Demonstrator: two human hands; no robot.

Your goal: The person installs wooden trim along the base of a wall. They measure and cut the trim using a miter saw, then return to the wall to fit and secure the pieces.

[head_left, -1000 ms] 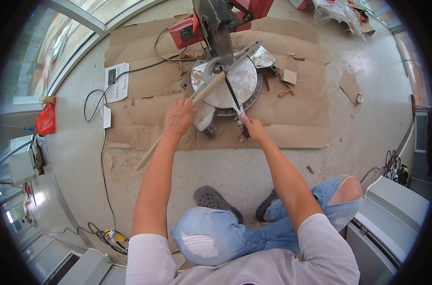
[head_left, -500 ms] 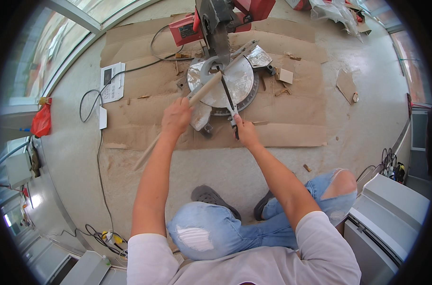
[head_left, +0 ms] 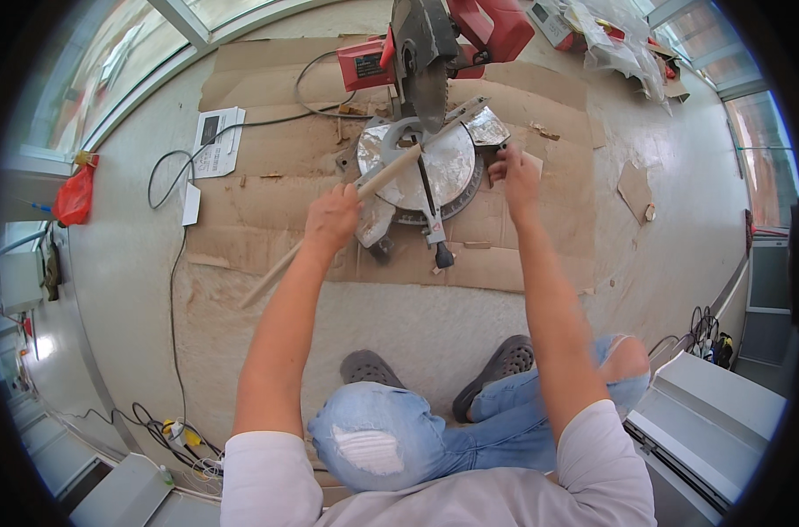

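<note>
A red and grey miter saw has its toothed blade over a round silver turntable, whose front handle is free of my hands. My left hand is closed on a long pale wooden strip that lies diagonally across the saw's base, its far end near the blade and its near end reaching down to the left. My right hand is raised just beside the right metal extension, fingers bent but apart, holding nothing that I can see.
Cardboard lies under the saw, with wood offcuts around it. A cable runs down the left, past printed sheets and a red bag. Plastic wrapping sits back right. Grey panels stand beside my right leg.
My right hand has let go of the turntable's front handle and moved up and to the right. My left hand still grips the wooden strip.
</note>
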